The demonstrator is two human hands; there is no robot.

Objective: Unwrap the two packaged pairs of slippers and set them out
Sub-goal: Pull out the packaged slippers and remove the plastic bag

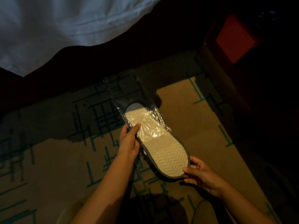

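Slippers point(168, 156) slide cleanly if the right hand point(202, 176), pinching their bare end, pulls straight while the left hand point(129, 141) pinches the plastic wrapper point(129, 101).

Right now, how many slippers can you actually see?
1 for certain: the slipper, sole up, half out of its clear plastic wrapper, left hand on the wrapper, right hand at the bare end. Its partner may lie hidden underneath.

2 bare forearms entering from the bottom edge, no sleeves visible on either; left hand point(129, 143) without rings or watch; right hand point(199, 175) likewise unadorned; nails short, no polish visible
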